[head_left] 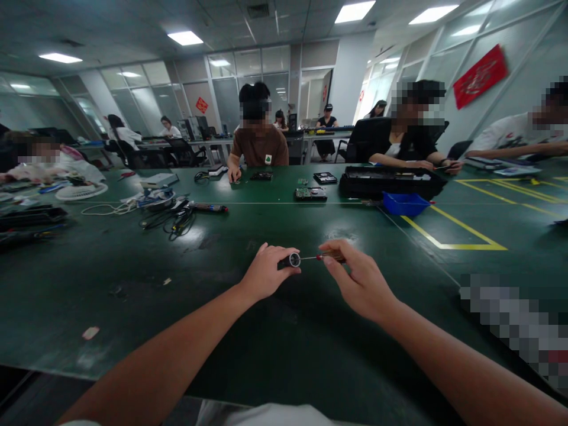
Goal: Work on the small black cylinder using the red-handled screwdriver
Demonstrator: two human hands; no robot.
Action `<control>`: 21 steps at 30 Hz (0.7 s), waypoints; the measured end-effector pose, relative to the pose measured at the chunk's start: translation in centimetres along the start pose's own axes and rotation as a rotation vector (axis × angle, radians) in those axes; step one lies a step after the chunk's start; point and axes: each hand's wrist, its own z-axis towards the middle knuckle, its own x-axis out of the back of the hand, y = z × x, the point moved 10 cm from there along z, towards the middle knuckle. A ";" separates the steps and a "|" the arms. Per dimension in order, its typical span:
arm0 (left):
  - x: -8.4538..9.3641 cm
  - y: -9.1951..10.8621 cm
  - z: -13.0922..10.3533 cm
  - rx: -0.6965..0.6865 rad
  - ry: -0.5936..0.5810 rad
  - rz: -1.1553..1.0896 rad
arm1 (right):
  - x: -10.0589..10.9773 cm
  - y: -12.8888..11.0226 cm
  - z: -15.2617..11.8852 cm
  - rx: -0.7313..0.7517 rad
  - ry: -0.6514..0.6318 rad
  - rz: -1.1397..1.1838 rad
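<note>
Black cylinder (293,260) with a pale metal rim, open end toward the camera, over the near middle of the green table (213,302); can't tell if it touches the surface. Left hand (265,273) is wrapped round it, thumb below, fingers above. Right hand (361,278) grips the handle of a screwdriver (318,257), thin shaft aimed left, tip at or right beside the rim; actual contact unclear.

Main risk: tip skids off the round, smooth-looking rim, since the shaft comes in from the side with nothing visible to seat it. Left fingertips sit close to that line, so a slip could jab them or scratch the rim. Cylinder could also roll in the left hand if pushed sideways, as only finger pressure seems to hold it. Prying hard might bend the slim shaft or pop out a small part, easily lost on the dark surface.

Farther out: cables (177,222) lie left, circuit-side-up hard drive (310,193) ahead, blue tray (403,204) ahead right. All well apart from the hands, so snagging looks unlikely.
</note>
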 end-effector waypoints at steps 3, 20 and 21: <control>-0.1 0.1 0.0 0.007 -0.005 0.002 | 0.2 0.7 -0.1 -0.046 0.032 -0.043; -0.1 -0.1 0.0 0.026 -0.008 -0.004 | -0.4 1.2 0.2 -0.089 -0.020 -0.021; 0.0 -0.1 0.0 0.029 -0.006 -0.005 | -0.5 1.1 0.2 -0.081 -0.024 -0.009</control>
